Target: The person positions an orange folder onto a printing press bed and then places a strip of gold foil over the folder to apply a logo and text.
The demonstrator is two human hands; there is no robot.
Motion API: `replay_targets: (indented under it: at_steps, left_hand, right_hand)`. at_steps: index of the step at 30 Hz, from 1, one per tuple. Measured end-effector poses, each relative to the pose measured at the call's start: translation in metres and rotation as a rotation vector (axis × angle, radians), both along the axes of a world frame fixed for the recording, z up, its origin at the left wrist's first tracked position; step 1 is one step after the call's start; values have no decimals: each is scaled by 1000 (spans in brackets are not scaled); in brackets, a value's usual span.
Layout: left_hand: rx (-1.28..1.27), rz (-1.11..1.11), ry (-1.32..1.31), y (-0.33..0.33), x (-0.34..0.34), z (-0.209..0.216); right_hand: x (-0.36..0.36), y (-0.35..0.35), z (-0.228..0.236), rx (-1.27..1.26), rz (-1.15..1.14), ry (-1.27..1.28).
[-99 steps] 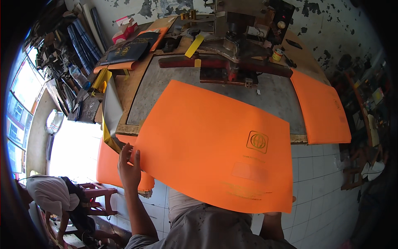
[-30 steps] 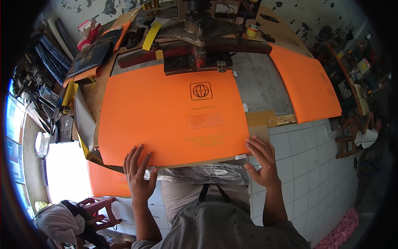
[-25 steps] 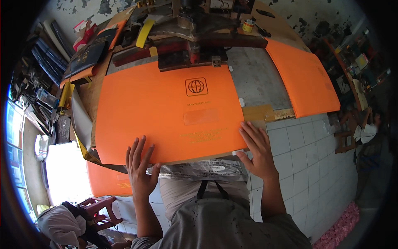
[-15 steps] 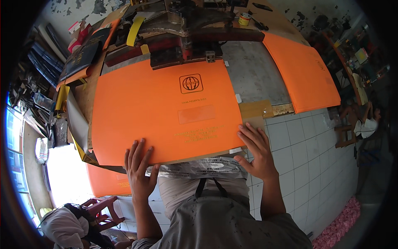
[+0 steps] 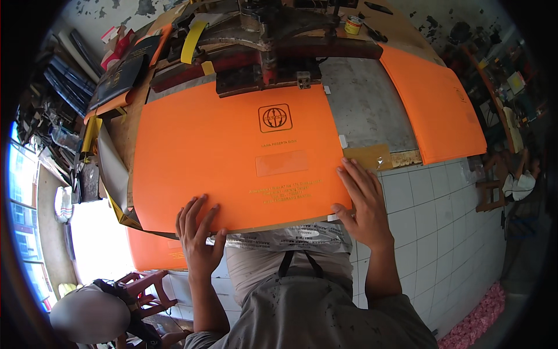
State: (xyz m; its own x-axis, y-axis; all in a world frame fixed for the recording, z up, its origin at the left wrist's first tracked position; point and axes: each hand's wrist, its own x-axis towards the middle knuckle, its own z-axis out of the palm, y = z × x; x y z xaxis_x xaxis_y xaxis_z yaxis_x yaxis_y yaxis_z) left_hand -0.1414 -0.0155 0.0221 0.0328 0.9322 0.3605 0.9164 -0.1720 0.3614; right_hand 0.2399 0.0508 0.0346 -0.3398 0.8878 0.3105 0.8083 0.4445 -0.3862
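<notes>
A large orange cover sheet lies flat in front of me, its far edge under the dark metal head of a press. Dark and gold print and a clear rectangular window show on its right half. My left hand rests on the near edge, fingers spread on the orange surface and thumb out to the side. At the near right corner is my right hand, fingers extended along the right edge, thumb apart by the corner. Neither hand grips anything.
Orange covers are stacked to the right on the table. Black and orange covers lie far left. A small tin stands behind the press. A person is at lower left near a red stool; another sits far right.
My right hand has slid slightly farther up the sheet's right edge. My left hand stays almost in place. The whole view has shifted a little, and the person at lower left has moved.
</notes>
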Motion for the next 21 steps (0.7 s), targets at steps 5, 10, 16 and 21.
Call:
replay_targets:
  at_steps: [5,10,16,21]
  left_hand:
    - [19,-10,-18,4,1,-1]
    - [36,-26,-33,4,0,0]
    - [54,-20,-42,3,4,-2]
    - [90,-25,-58,0,4,-1]
  right_hand:
    - [-3,-5,-1,-8,-15,-6]
    - [-3,-4,2,-10,-23,5]
    - [-7,-4,2,3,-46,40]
    - [-4,-2,-4,23,-47,86]
